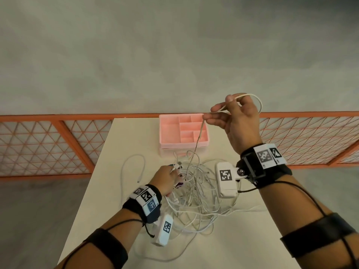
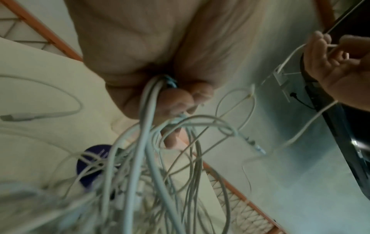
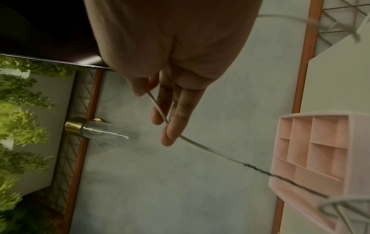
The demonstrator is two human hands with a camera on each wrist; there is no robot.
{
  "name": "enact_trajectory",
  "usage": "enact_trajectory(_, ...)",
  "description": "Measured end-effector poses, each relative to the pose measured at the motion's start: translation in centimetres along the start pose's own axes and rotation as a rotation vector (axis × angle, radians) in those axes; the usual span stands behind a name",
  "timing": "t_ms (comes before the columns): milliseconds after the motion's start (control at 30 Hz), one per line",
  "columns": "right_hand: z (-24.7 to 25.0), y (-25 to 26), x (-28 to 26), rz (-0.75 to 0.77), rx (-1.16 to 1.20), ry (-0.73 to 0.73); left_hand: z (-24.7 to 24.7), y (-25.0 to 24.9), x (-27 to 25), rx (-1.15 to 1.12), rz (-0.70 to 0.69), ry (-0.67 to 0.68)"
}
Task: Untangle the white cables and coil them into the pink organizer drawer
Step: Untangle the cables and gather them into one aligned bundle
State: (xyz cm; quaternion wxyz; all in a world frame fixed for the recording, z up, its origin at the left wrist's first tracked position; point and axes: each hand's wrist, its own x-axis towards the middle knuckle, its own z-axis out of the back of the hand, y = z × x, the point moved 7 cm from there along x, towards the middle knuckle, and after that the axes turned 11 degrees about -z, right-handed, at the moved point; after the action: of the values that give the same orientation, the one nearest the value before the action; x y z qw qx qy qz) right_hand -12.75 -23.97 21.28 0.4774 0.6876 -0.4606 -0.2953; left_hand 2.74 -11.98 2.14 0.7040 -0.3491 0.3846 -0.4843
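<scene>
A tangle of white cables (image 1: 196, 193) lies mid-table in front of the pink organizer (image 1: 169, 133), whose open compartments hold nothing. My left hand (image 1: 167, 179) rests on the tangle's left side, and its fingers (image 2: 180, 98) are curled round a bundle of several strands (image 2: 148, 101). My right hand (image 1: 223, 107) is raised above the organizer's right end. It pinches one thin cable (image 3: 158, 107) between thumb and fingers. That strand (image 1: 200, 134) runs taut down across the organizer (image 3: 320, 150) into the tangle, and its free end loops over the back of the hand.
A separate white cable (image 1: 134, 166) lies looped on the table (image 1: 120, 144) left of the tangle. A purple object (image 2: 94, 163) sits under the strands. An orange lattice fence (image 1: 58, 144) runs behind the table's far edge, with grey floor beyond.
</scene>
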Motion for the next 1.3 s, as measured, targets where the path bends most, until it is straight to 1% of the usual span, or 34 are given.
enact_trajectory(67,0.1,-0.2,-0.2,-0.005,-0.002,0.009,1.7,-0.6,0.6,0.058,-0.066,-0.108)
enact_trajectory(100,0.2,-0.3,-0.3,-0.008,0.001,0.015,2.4,-1.1,0.8,0.051,-0.096,-0.157)
enact_trajectory(233,-0.3,-0.6,-0.6,-0.029,0.009,0.043,4.1,-4.6,0.8,-0.072,-0.297,-0.298)
enact_trajectory(300,-0.7,-0.7,-0.8,-0.041,0.01,0.058,4.3,-6.2,0.9,-0.158,-0.381,-0.334)
enact_trajectory(367,-1.1,-0.9,-1.0,-0.051,0.013,0.073,3.7,-7.0,1.5,-0.224,-0.42,-0.302)
enact_trajectory(467,-1.5,-1.0,-0.9,-0.051,0.015,0.09,1.7,-7.4,2.0,-0.265,-0.437,-0.141)
enact_trajectory(533,-1.2,-0.5,-0.5,-0.021,0.017,0.075,0.8,-7.1,1.7,-0.222,-0.449,-0.087)
enact_trajectory(633,0.3,0.7,0.5,0.04,0.033,0.009,0.7,-5.5,1.5,-0.129,-0.449,-0.144)
enact_trajectory(733,2.3,0.1,1.4,0.067,0.032,-0.072,1.2,-4.5,1.0,-0.05,-0.472,-0.237)
enact_trajectory(800,4.0,-1.8,1.8,0.034,0.006,-0.149,1.6,-4.4,0.7,-0.083,-0.464,-0.301)
enact_trajectory(867,5.9,-4.7,1.8,-0.033,-0.02,-0.226,1.7,-4.1,0.5,-0.136,-0.435,-0.348)
enact_trajectory(933,7.6,-7.4,1.4,-0.087,-0.034,-0.29,1.6,-3.8,0.5,-0.163,-0.417,-0.361)
enact_trajectory(1000,8.6,-9.7,0.7,-0.147,-0.127,-0.332,1.4,-3.6,0.6,-0.17,-0.407,-0.365)
enact_trajectory(1067,8.5,-11.1,-0.1,-0.222,-0.318,-0.298,1.5,-3.7,0.8,-0.172,-0.393,-0.376)
enact_trajectory(1167,6.5,-12.6,-0.6,-0.327,-0.6,-0.101,1.2,-4.2,1.1,-0.097,-0.426,-0.329)
enact_trajectory(1233,5.5,-13.2,-0.7,-0.375,-0.668,-0.017,0.6,-4.7,1.0,-0.031,-0.475,-0.248)
enact_trajectory(1300,4.8,-13.5,-0.6,-0.418,-0.639,0.033,0.1,-5.1,0.8,0.003,-0.52,-0.173)
